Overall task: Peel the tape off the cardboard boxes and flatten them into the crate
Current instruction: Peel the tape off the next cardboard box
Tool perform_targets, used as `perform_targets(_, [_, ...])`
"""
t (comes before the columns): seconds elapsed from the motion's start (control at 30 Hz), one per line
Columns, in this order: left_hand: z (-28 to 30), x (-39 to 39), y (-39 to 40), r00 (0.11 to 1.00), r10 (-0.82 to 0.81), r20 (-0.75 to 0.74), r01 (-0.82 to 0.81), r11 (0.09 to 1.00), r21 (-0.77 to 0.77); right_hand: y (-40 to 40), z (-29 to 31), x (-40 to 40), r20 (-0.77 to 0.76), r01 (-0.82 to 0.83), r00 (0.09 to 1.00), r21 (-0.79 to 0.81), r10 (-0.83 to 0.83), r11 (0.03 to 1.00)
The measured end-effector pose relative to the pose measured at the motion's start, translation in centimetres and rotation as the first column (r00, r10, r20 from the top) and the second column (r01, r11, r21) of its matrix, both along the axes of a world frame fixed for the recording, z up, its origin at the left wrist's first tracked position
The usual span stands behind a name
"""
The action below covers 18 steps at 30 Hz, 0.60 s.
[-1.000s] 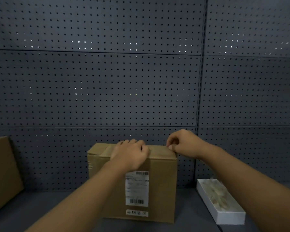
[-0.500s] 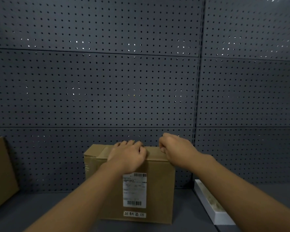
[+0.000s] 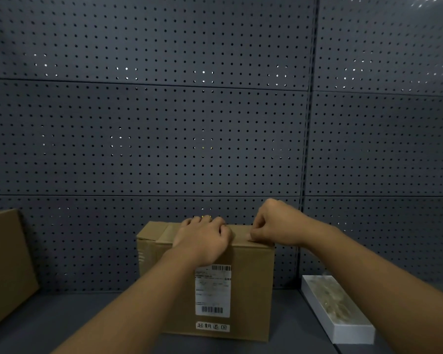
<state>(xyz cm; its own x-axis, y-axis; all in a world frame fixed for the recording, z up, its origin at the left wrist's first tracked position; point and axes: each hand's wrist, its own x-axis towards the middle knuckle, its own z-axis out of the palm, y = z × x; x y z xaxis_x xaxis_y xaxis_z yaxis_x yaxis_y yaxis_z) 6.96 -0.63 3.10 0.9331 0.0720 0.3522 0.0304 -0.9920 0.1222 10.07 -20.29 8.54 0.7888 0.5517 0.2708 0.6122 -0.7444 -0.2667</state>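
the cardboard box (image 3: 243, 282) is stood on the counter (image 3: 62, 318) under both hands; its top is pressed by the left hand (image 3: 202, 238), and the tape (image 3: 241, 232) at its top edge is pinched by the right hand (image 3: 276, 226)

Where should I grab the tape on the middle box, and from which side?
Pinch the tape at its right end, by the box's top right edge, coming from the right. The strip runs left-right along the top; the left hand braces its middle, and the right hand already picks there.
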Motion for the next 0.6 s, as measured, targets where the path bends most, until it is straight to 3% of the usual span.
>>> perform_targets(0.37, [-0.4,0.1,0.3,1.0,-0.008,0.01,0.008,1.0,-0.011,1.3,0.4,-0.6,-0.072,0.129,0.989,0.043,-0.125,0.991])
perform_targets(0.6, [-0.4,0.1,0.2,1.0,-0.016,0.016,0.016,1.0,-0.013,0.7,0.3,-0.3,-0.096,0.108,0.99,0.078,-0.101,0.991])
